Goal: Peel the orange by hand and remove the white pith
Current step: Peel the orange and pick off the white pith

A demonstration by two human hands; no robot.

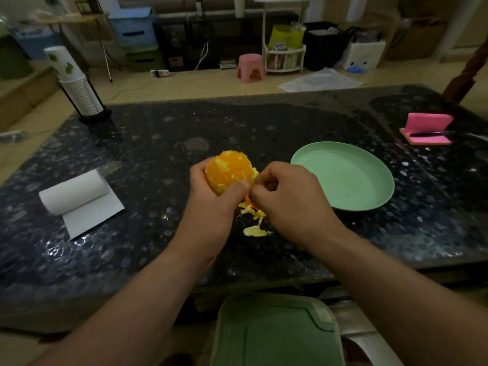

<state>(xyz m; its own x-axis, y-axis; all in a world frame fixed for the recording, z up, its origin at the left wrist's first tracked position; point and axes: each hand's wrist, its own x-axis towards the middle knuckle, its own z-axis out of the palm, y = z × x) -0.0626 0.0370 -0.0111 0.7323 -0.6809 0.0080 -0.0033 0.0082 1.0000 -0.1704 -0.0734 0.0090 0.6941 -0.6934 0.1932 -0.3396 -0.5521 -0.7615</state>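
The orange [229, 170] is held above the middle of the dark speckled table [184, 128], clear of the surface. Most of its rind is off, so the flesh is exposed with pale patches of pith remaining. The left hand [211, 196] grips the fruit from below and from the left, with the fingers curled round the far side and the thumb laid across the near lower face. The right hand [287, 196] sits just beside the fruit on its right. Its fingers are curled in, and the thumb and forefinger are closed together in a pinch on a pale flap of pith [254, 171] at the fruit's right edge; the exact contact point is hidden by the fingertips. Directly below the hands, a small pile of peel scraps [254, 220] lies on the table. A green plate [343, 178] stands to the right of the right hand, near but apart from it. A partly unrolled paper roll [76, 192] lies well to the left. A stack of paper cups [76, 85] stands at the far left corner, and a pink sponge [427, 128] with a dark knife [433, 133] across it rests at the far right. A green lid [277, 334] is visible below the near table edge.
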